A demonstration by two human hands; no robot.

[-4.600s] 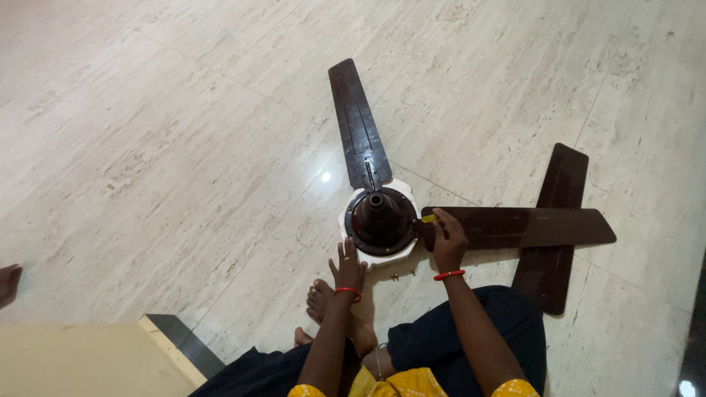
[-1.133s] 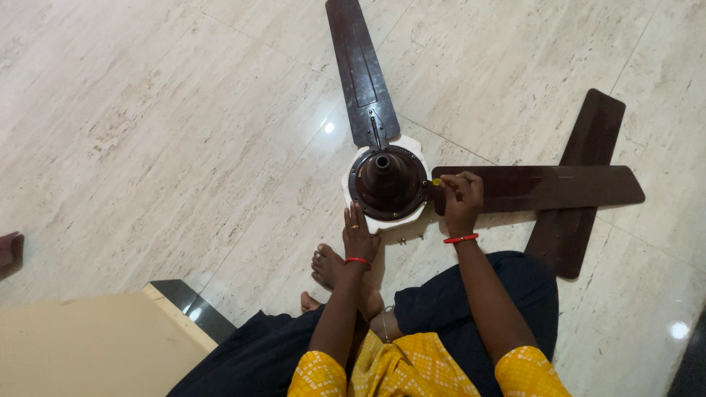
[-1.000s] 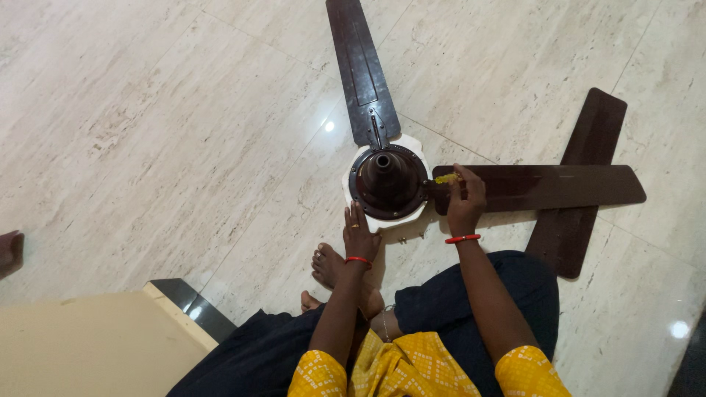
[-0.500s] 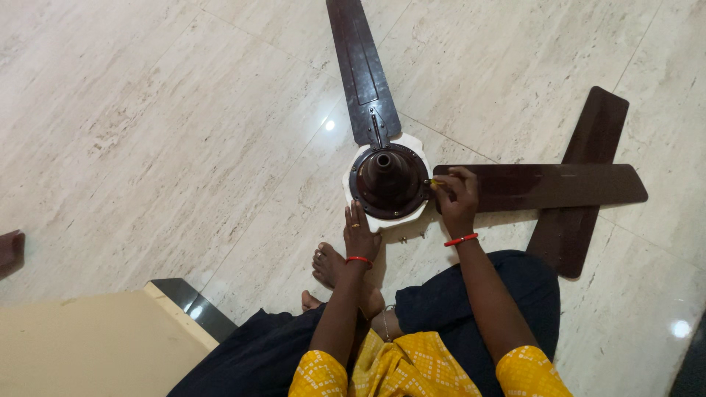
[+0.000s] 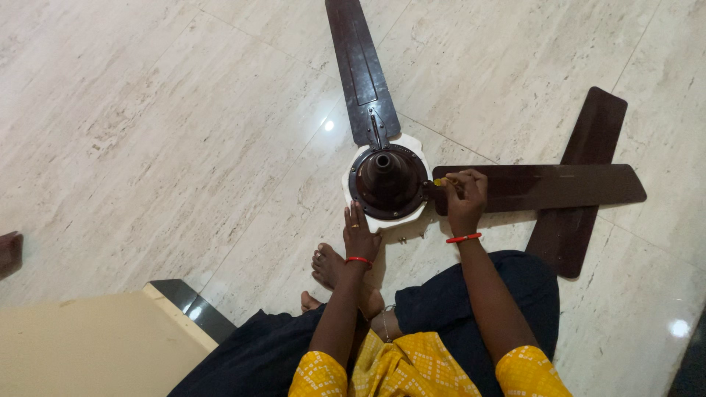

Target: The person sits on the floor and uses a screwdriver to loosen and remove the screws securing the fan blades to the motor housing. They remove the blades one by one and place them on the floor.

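A dark brown ceiling fan motor [image 5: 387, 180] lies on a white base on the floor. One brown blade [image 5: 360, 70] is fixed to it and points away from me. A second blade [image 5: 551, 186] lies to the right with its inner end at the motor. My right hand [image 5: 463, 197] grips a yellow-handled screwdriver [image 5: 441, 181] at that blade's inner end. My left hand [image 5: 359, 234] rests flat against the near rim of the white base. A third blade [image 5: 577, 180] lies loose under the second one.
Small screws [image 5: 404, 240] lie on the marble floor [image 5: 184, 132] just in front of the motor. My bare feet [image 5: 331, 268] are tucked close to it. A cream-coloured surface with a dark edge [image 5: 95, 345] sits at lower left. Another person's foot [image 5: 9, 250] shows at the left edge.
My right hand has kept twisting the screwdriver at the blade's inner end, its yellow handle showing and hiding. The view shifted closer since the oldest frame. The left hand stayed put.
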